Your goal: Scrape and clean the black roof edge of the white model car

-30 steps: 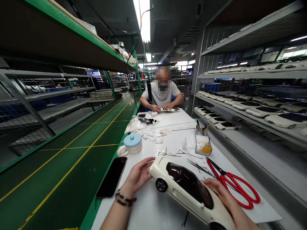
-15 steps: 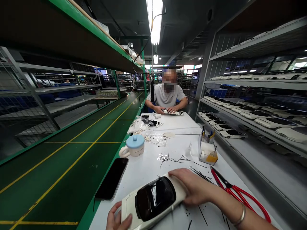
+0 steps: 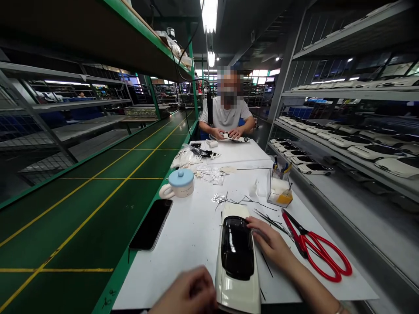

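White model car (image 3: 238,255) lies at the white table's (image 3: 180,248) near edge, dark glazing in place, right hand (image 3: 266,237) loosely open against its side, left hand (image 3: 193,288) curled alongside, grip too blurred to tell; what remains I cannot discern.

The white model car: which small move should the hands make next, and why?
Perhaps the left hand should steady the near end of the model car: this end seems to reach the table edge, and only the right hand clearly has fingers on the car; the blurred left hand is curled beside it.
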A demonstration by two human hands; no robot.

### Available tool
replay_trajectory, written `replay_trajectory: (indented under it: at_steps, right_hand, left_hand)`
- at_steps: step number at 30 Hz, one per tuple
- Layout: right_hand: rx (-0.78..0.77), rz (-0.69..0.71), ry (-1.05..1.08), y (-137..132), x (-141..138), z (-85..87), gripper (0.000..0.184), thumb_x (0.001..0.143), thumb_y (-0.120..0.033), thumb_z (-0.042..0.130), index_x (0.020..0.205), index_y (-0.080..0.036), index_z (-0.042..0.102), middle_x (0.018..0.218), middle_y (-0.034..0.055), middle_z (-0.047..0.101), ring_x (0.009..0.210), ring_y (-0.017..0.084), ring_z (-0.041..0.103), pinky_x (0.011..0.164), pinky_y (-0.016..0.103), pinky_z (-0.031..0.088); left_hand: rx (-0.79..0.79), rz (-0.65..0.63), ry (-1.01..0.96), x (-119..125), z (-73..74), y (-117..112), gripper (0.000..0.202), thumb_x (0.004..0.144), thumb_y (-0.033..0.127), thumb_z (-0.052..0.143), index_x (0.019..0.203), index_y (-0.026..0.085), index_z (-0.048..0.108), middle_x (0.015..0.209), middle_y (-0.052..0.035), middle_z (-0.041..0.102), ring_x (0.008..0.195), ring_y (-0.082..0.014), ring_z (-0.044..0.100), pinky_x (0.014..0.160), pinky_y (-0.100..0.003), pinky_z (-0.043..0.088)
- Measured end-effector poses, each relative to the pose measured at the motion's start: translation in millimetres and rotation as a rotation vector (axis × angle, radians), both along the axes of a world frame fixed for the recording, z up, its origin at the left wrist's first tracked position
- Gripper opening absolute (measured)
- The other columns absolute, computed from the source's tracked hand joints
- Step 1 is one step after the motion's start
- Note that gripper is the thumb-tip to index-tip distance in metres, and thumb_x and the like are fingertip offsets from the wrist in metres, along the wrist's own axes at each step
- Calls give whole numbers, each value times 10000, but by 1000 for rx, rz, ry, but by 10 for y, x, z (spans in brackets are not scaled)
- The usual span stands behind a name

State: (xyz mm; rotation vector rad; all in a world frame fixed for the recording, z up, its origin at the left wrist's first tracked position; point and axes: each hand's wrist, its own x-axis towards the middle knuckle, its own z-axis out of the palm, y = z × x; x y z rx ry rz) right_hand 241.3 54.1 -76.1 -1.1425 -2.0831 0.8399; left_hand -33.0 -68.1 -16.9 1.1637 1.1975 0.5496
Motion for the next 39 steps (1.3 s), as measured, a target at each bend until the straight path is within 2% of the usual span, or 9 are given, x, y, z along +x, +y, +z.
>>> replay_trajectory:
  at_steps: [4,7,11,16,20,27,31,35,39]
  right_hand:
    - [-43,-89,-20,-2,-31,50,405,916,-419,399,1245,-221,527,1301,99,552,1207,221,524,1049,452,443]
    - [-75,-108,-30,0,-44,73,471,910,-410,391,1334,-220,471,1222,97,599,1092,215,587,1007,440,470]
    - [-107,-96,-9,29,-22,116,454,899,-402,408,1299,-215,514,1312,96,547,1120,223,573,1039,454,435]
    - [-243,-36,50,122,77,252,323,878,-440,474,1036,-199,620,1264,96,596,1189,224,547,1037,437,433]
    - [-326,-3,103,175,140,317,298,851,-479,524,807,-190,580,1299,90,577,1223,226,531,1043,413,429]
    - [-239,-273,168,-209,127,258,456,851,-557,480,1179,-242,504,1391,95,468,1299,235,431,1114,475,337]
    - [-246,-337,121,-455,143,216,530,835,-563,502,1275,-281,415,1391,70,454,1292,235,427,1101,470,358]
    - [-256,-219,20,-416,197,215,579,833,-480,539,1337,-289,326,1369,55,478,1291,215,428,1121,447,333]
    - [-74,-241,-153,-244,208,265,457,839,-413,532,1262,-276,426,1176,39,618,1212,226,486,1070,467,355]
  left_hand:
    - [503,260,293,3,39,528,301,875,454,491,972,197,613,963,-81,685,840,-208,637,752,-312,502]
    - [614,195,302,80,-38,913,327,855,390,522,1124,231,621,1206,-78,631,1081,-236,596,914,-350,490]
    - [691,17,322,105,-142,1154,245,837,336,563,998,223,709,1203,-71,658,1125,-242,590,1013,-378,431]
    - [745,-101,356,19,-169,1194,246,880,282,493,999,222,699,1164,-72,679,1132,-224,599,984,-364,445]
    - [742,-176,358,-30,-107,1279,207,855,296,542,935,213,714,1080,-65,716,1096,-225,625,953,-341,461]
    - [698,-170,354,-168,1,1494,164,789,340,630,805,217,738,1050,-48,729,981,-219,665,892,-317,484]
    - [721,28,389,-247,113,1542,214,744,405,676,794,203,726,1011,-68,726,908,-232,655,830,-327,491]
    - [773,252,411,-77,274,1314,397,886,494,447,952,168,664,951,-97,691,843,-213,629,747,-315,494]
    - [740,141,474,369,273,931,451,814,536,566,1116,204,613,832,-49,673,676,-194,613,641,-297,475]
